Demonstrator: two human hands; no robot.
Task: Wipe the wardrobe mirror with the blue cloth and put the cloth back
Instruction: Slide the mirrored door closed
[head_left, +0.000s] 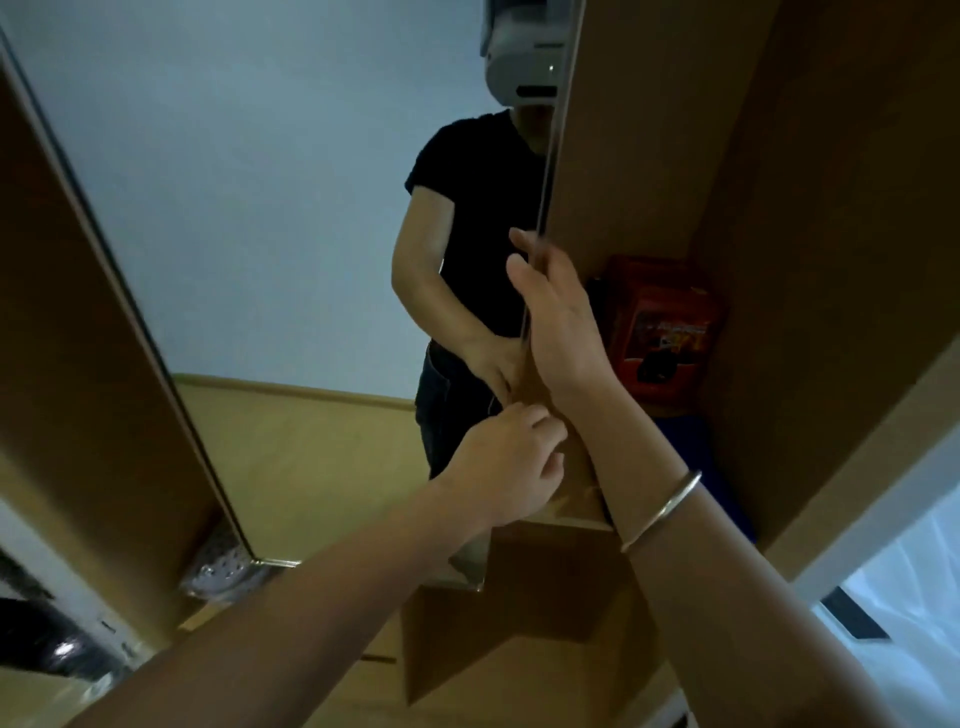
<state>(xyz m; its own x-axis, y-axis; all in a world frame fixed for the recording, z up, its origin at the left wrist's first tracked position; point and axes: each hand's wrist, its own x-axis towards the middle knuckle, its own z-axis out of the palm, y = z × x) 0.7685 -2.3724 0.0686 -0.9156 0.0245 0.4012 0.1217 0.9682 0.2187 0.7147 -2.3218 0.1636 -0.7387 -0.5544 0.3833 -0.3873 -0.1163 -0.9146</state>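
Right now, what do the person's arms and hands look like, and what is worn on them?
Both forearms are bare, with no sleeves or gloves. The left hand has no visible jewellery. The right hand has a thin silver bangle on the wrist. No markings visible.

Both hands, right hand (558, 317) above left hand (511, 457), on the mirror door (291, 218) edge.

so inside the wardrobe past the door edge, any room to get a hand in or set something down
Crowded at the door edge: the right hand grips it and the left hand sits just below. Inside, the red box fills the back corner. Something blue lies below it, beside the right forearm. The bare passage is above the box, between door edge and side panel.
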